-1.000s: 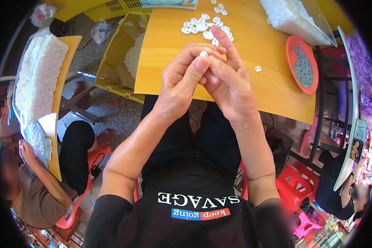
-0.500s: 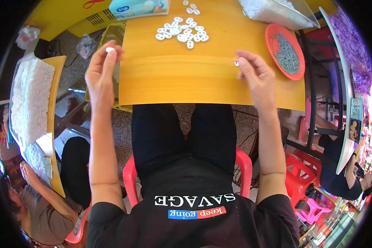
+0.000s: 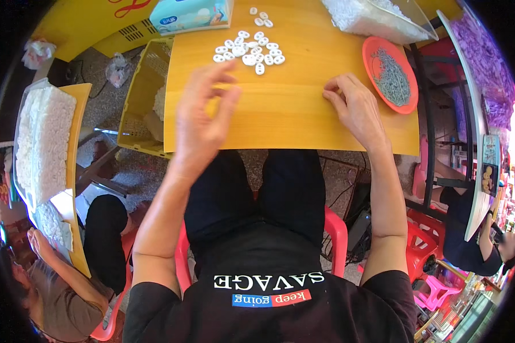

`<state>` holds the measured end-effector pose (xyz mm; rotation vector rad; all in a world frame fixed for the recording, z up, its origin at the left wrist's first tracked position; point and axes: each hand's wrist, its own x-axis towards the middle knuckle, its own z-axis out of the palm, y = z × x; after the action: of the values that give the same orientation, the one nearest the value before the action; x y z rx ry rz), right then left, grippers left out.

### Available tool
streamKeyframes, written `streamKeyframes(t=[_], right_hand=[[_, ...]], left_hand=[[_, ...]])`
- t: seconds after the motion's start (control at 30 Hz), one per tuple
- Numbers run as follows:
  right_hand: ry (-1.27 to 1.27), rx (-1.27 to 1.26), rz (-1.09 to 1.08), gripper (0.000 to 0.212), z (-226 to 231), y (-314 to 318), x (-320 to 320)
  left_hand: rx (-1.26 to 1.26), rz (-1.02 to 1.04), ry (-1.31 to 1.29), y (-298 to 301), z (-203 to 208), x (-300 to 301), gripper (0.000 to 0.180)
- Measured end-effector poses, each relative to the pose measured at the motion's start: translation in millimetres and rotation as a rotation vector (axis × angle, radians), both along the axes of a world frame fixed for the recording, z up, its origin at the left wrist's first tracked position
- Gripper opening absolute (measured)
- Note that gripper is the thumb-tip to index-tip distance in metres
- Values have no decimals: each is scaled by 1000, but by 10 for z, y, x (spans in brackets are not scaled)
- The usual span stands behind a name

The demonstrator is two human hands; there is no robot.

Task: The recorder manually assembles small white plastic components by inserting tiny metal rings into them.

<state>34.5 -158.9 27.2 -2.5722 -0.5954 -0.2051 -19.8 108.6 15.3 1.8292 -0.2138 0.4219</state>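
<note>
The bench (image 3: 269,114) bears a tissue pack (image 3: 191,14) near its left edge, white pieces (image 3: 248,59) mid-bench, a tub (image 3: 403,28) and red plate (image 3: 377,43) along the right.

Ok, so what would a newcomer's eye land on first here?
Probably the bright orange-red plate of small grey metal pieces, at the right of the yellow table. Next, the scatter of white pieces with dark spots, toward the table's far middle. Then the left hand, fingers spread over the table's left part, and the right hand, just left of the plate.

Black printed T-shirt (image 3: 257,251), seemingly black trousers (image 3: 292,186).
</note>
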Motion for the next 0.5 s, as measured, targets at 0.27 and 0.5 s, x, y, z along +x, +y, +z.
streamKeyframes(t=[0.27, 0.5], right_hand=[[428, 513, -128, 13, -42, 147, -63], [480, 906, 20, 20, 21, 394, -169]], left_hand=[[-175, -219, 134, -650, -155, 26, 19], [-514, -271, 376, -694, -143, 78, 23]])
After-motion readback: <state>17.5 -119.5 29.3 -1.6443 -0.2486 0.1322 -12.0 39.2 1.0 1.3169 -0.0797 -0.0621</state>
